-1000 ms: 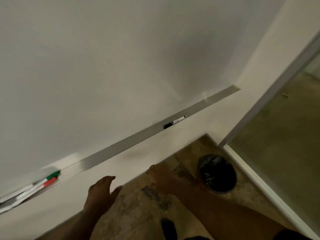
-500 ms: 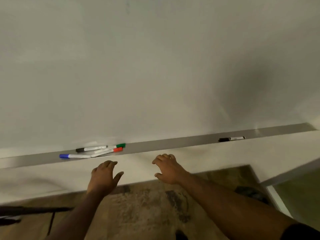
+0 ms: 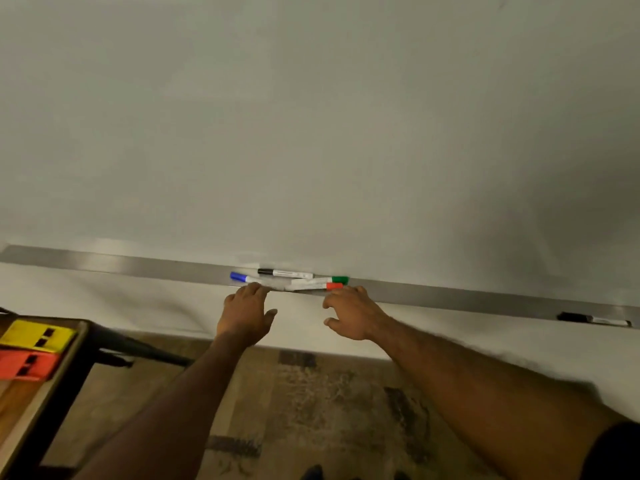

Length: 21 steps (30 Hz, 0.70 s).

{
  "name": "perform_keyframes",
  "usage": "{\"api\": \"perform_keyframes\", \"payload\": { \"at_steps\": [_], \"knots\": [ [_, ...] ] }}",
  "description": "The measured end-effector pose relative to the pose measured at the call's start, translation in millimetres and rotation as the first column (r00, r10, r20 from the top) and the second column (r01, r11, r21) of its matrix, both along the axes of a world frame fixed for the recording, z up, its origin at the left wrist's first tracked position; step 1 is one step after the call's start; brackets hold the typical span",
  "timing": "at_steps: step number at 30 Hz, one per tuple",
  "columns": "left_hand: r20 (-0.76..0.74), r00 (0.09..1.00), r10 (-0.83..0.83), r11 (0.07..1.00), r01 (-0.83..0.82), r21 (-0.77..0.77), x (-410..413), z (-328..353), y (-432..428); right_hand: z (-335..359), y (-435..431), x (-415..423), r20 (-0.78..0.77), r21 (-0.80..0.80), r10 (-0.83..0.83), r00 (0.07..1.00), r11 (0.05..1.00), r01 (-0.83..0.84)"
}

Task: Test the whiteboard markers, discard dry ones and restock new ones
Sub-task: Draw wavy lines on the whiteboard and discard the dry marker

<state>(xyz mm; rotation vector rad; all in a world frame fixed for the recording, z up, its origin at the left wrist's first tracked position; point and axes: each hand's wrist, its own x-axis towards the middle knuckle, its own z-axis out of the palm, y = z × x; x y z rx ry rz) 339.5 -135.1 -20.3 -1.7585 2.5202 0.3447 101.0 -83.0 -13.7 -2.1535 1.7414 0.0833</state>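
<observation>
A white whiteboard [image 3: 311, 133] fills the upper view, with a metal marker tray [image 3: 121, 265] along its lower edge. Several markers lie bunched in the tray: a black-capped marker [image 3: 284, 273], a blue-capped marker [image 3: 242, 278], a green-capped marker [image 3: 332, 280] and a red-capped marker [image 3: 318, 286]. My left hand [image 3: 246, 315] reaches up with its fingertips at the blue-capped marker's barrel. My right hand [image 3: 349, 315] has loosely bent fingers just below the red cap. Neither hand holds anything. Another black-capped marker [image 3: 594, 319] lies alone far right in the tray.
A wooden table [image 3: 41, 393] with dark legs stands at the lower left, carrying a yellow block [image 3: 36, 336] and an orange-red block [image 3: 26, 365]. Patterned brown carpet [image 3: 311, 410] lies below, under the white wall strip [image 3: 485, 341].
The view has swung left, away from the corner and the black bin. Both hands have risen from below the tray to its front edge at the bunched markers.
</observation>
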Motion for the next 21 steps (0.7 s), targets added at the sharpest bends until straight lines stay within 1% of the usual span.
{"api": "perform_keyframes", "payload": {
  "at_steps": [4,8,11,19,21],
  "knots": [
    [-0.031,1.000,-0.007,1.000,0.006,-0.020,20,-2,-30,2,-25,23,-0.026,-0.016,0.016,1.000,1.000,-0.017],
    [-0.049,0.998,-0.045,0.998,0.042,-0.052,32,-4,-61,-1,-42,42,0.003,-0.029,0.005,1.000,1.000,-0.005],
    [-0.045,0.996,-0.078,0.996,0.076,-0.043,36,-7,-79,-7,-46,50,0.018,-0.037,-0.020,1.000,0.999,0.021],
    [0.035,0.985,-0.168,0.986,0.168,-0.002,41,-19,-112,-13,-39,44,0.041,-0.012,-0.083,0.996,0.996,0.083],
    [0.033,0.982,-0.185,0.983,0.185,0.009,44,-23,-116,-14,-37,40,0.042,-0.009,-0.104,0.994,0.994,0.105]
  ]
}}
